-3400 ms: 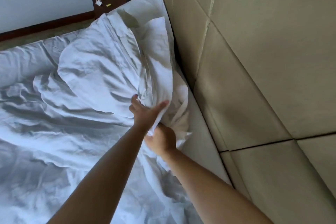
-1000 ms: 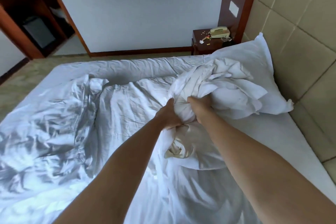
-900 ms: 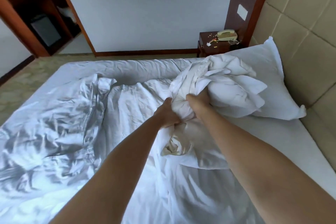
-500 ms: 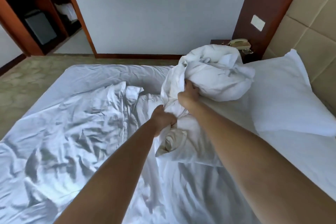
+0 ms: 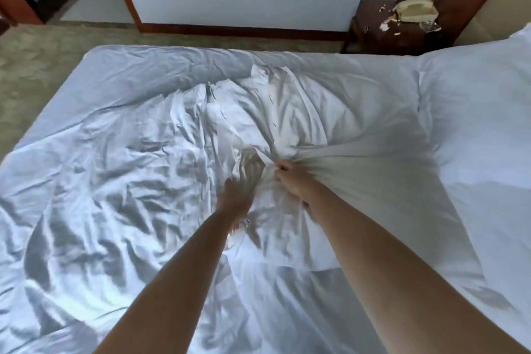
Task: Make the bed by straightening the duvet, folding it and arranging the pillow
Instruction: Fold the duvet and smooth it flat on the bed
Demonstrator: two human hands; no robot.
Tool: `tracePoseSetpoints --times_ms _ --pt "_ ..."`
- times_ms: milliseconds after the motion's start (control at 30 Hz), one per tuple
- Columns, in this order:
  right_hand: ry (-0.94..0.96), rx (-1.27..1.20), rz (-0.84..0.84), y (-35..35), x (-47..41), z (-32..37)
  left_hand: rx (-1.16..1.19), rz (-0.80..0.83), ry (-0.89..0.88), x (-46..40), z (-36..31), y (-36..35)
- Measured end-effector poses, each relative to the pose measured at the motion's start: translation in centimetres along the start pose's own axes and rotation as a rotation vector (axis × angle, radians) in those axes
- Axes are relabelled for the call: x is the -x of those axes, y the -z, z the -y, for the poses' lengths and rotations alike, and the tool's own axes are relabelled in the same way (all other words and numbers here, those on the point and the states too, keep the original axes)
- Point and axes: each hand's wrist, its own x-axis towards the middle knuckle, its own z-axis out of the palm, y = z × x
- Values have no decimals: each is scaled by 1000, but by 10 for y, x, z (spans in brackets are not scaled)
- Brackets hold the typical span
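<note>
A white, creased duvet [image 5: 120,181] lies spread over most of the bed. Its bunched end [image 5: 287,112] lies flat in the middle of the mattress. My right hand [image 5: 290,178] grips a gathered fold of the duvet, and the cloth runs taut from it toward the right. My left hand [image 5: 237,195] is blurred and partly under the fabric, its fingers curled into the cloth just left of the right hand. A white pillow [image 5: 482,123] lies at the right by the headboard.
A dark wooden nightstand [image 5: 385,34] with a beige telephone [image 5: 416,10] and small litter stands beyond the bed's far right corner. Carpet [image 5: 37,66] runs along the left and far sides. A doorway opens at the far left.
The bundle of duvet that both hands held raised has come down and spread flat over the mattress. My view has tilted downward onto the bed.
</note>
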Motion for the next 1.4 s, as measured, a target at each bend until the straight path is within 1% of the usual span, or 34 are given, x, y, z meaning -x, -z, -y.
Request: tracePoseSetpoints --times_ms 100,133,200,267,367,433,533,567,600,633,667,700,733,800,833,867,900,933,967,1000,1033,1067,1100,1167,1200,1233,1267,1300,1333,1400 --pt "33 54 16 4 11 -5 -94 34 -73 10 11 -5" --pt "58 89 23 5 16 -4 -84 37 -76 17 15 -6" --pt "105 164 35 6 31 -8 -18 112 -38 29 23 -8" --pt "217 335 22 6 48 -20 4 160 -68 47 28 -6" --pt "412 597 -86 10 79 -44 -10 117 -111 70 34 -8" --pt "441 696 -78 14 100 -64 -39 124 -102 86 31 -14" --pt "415 877 -40 17 124 -99 -14 162 -42 103 27 -23" --pt "399 950 -32 18 131 -111 -71 143 -45 103 31 -29" --pt "392 1028 -57 19 137 -123 -177 74 -69 108 31 -34" --pt "391 1090 -120 20 144 -133 -256 -6 -112 110 31 -39" --pt "382 1110 -191 18 148 -142 -254 -65 -157 115 30 -45" --pt "389 1118 -267 17 155 -146 -184 -88 -215 120 30 -49" --pt "406 1092 -360 17 160 -148 -19 -38 -220 132 27 -49" --pt "380 988 -456 26 172 -132 401 133 -154 152 22 -38" --pt "356 883 -528 36 178 -115 565 226 -130 160 23 -27" --pt "372 763 -642 47 183 -98 695 337 -112 170 22 -14" --pt "409 661 -750 60 187 -82 791 438 -103 176 23 -3" --pt "455 598 -838 72 194 -65 850 496 -90 183 23 6" --pt "499 570 -903 81 200 -54 886 534 -91 189 25 13" --pt "537 567 -914 85 208 -48 878 525 -70 194 28 15" --pt "540 611 -845 85 216 -48 828 513 -52 196 33 12" --pt "513 674 -691 79 222 -57 687 459 -24 201 40 7" --pt "468 753 -476 67 227 -73 517 362 14 203 51 0" --pt "283 864 59 37 239 -113 223 203 78 206 67 -11" --pt "177 842 247 23 244 -131 201 178 117 207 72 -18" --pt "120 805 328 13 246 -145 261 178 155 210 73 -26" --pt "106 765 324 8 245 -154 335 195 179 215 68 -34" --pt "130 748 261 9 241 -156 420 200 185 218 62 -41" --pt "176 748 168 12 238 -155 467 184 156 215 55 -49" --pt "300 726 -39 19 232 -148 436 105 45 206 42 -62"
